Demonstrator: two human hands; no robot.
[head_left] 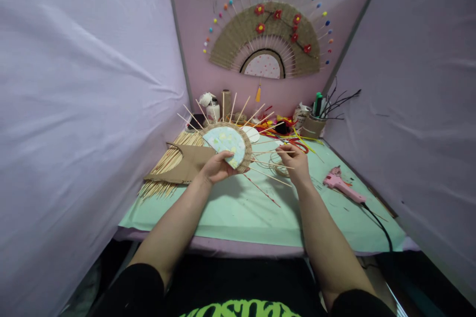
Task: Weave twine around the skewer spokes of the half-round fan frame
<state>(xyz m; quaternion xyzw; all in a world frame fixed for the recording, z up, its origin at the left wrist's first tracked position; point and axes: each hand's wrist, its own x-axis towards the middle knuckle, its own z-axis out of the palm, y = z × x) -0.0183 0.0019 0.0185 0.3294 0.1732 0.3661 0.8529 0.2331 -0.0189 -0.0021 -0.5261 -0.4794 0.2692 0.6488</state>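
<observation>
My left hand [219, 166] grips the lower edge of a half-round fan [225, 139], thumb on its front. The fan has a pale blue patterned centre and a woven tan rim [246, 151]. Thin wooden sticks [243, 109] radiate from that rim. To the right, my right hand [294, 158] is closed in a pinch among the sticks' outer ends. What lies between those fingertips is too small to make out. A loose coil of thin tan twine [277, 166] is just below and left of the right fingers, partly behind the sticks.
Cut cardboard [186, 163] lies over a pile of thin sticks [159, 190] at left. A pink glue gun [344, 185] with a black cord rests at right. Jars, colourful strips [297, 144] and a pot of pens and twigs [314, 124] line the back. A decorated fan [230, 42] hangs above.
</observation>
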